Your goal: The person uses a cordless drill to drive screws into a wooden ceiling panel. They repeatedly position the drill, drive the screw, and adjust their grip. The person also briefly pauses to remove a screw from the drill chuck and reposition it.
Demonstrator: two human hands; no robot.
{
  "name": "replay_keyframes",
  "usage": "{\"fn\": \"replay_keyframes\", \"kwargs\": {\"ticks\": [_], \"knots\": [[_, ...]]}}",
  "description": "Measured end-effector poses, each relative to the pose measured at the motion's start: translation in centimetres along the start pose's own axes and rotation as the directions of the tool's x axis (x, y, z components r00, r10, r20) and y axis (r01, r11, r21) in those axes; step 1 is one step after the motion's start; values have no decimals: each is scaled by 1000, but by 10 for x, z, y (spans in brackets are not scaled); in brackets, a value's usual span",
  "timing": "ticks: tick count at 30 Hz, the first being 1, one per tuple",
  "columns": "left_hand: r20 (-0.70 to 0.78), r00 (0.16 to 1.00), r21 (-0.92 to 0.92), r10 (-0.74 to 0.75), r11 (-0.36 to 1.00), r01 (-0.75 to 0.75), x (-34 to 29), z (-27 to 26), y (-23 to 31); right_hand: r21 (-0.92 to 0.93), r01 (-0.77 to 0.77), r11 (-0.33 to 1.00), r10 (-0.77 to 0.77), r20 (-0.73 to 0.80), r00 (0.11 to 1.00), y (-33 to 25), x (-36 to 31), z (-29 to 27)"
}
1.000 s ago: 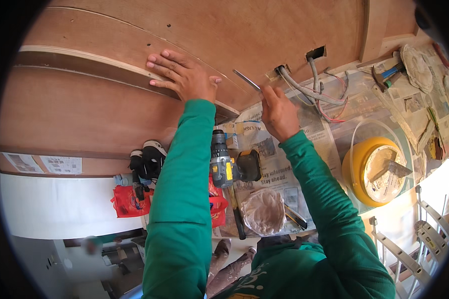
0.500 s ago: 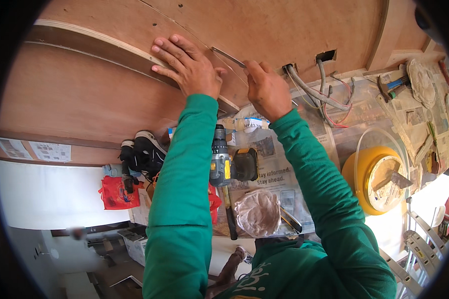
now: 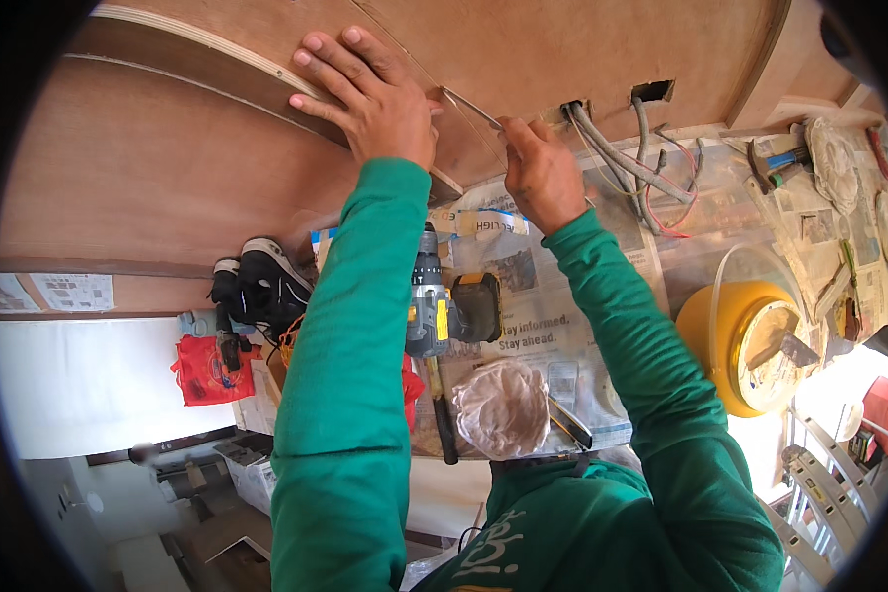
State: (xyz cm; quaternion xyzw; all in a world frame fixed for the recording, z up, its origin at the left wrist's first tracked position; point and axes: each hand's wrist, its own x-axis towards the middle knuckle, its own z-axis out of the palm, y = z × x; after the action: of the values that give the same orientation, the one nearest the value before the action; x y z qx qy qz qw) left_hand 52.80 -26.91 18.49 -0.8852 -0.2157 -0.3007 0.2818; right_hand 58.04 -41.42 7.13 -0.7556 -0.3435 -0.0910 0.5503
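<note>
Both hands have shifted along the plywood panel [image 3: 168,187]; the left hand [image 3: 370,94] now lies flat, fingers spread, holding nothing. Right hand [image 3: 538,173] fingers pinch a thin metal blade [image 3: 469,107] at the panel's seam.

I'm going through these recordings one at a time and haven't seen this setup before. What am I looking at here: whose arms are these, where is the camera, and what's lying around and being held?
There is no machine here: a person in green sleeves works with bare hands. The camera sits on their head and looks down with a fisheye lens, so straight edges bend near the rim. The left hand lies flat, fingers spread, on a curved plywood panel. The right hand pinches a thin metal tool whose tip meets the panel's edge; what kind of tool it is I cannot tell. Below, on a newspaper-covered surface, lie a cordless drill, a yellow bucket and a hammer. Grey cables come out of a cut-out in the wood. Dark shoes sit to the left.
</note>
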Motion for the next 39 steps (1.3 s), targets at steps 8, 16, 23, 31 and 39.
{"fn": "replay_keyframes", "kwargs": {"ticks": [8,16,23,31,39], "knots": [[-1,1000,42,-3,999,3,1,4,-2,-176,-91,980,111,107,988,21,-18,-17],[6,1000,115,22,993,-23,2,3,-6,-25,-209,977,211,145,967,-27,-93,-84],[54,997,-502,-50,862,70,9,-14,2,-355,-17,935,241,597,765,-95,-243,-134],[-2,990,94,-140,986,140,9,-4,17,-435,122,892,237,680,694,-93,-299,-121],[3,982,131,-187,974,185,8,-6,18,-463,36,886,353,721,596,-103,-271,-172]]}}
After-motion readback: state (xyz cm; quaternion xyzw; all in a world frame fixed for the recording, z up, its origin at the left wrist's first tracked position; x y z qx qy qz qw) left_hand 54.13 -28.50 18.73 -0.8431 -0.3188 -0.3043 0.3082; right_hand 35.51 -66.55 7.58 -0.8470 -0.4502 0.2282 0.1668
